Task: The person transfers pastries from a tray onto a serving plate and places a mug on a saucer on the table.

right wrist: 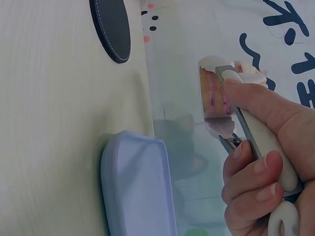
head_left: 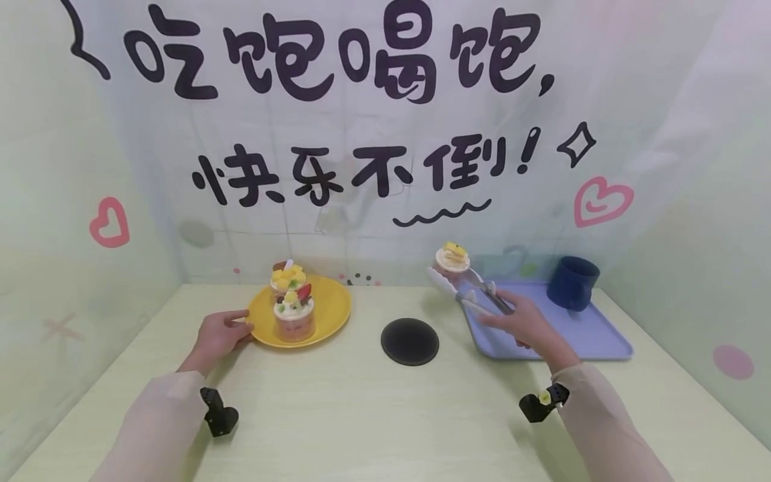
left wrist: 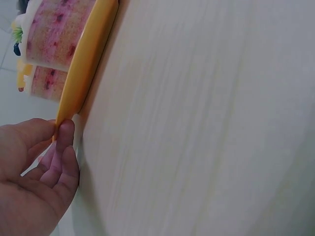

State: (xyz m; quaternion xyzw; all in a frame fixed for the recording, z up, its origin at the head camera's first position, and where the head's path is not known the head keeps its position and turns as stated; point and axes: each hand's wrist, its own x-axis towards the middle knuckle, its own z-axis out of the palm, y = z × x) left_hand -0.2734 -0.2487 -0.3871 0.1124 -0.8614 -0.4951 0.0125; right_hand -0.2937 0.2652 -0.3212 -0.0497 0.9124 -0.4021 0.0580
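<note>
At the left, my left hand [head_left: 221, 336] pinches the rim of a yellow plate [head_left: 332, 308] between thumb and fingers. Two small cake cups stand on that plate: a front one [head_left: 295, 323] topped with cream and strawberry, and a rear one [head_left: 288, 276] with yellow fruit pieces. My right hand [head_left: 523, 320] grips a pair of tongs [head_left: 446, 284] with white tips. Held aloft between the tips is another cake cup [head_left: 452, 260] with cream and yellow fruit on top; its pink layers show in the right wrist view. It hangs above the tray's left back corner.
A lavender tray [head_left: 593, 338] lies on the right of the table, with a dark blue mug [head_left: 572, 282] on it. Between plate and tray lies a round black coaster [head_left: 409, 341]. Behind the table hangs a printed cloth [head_left: 373, 234].
</note>
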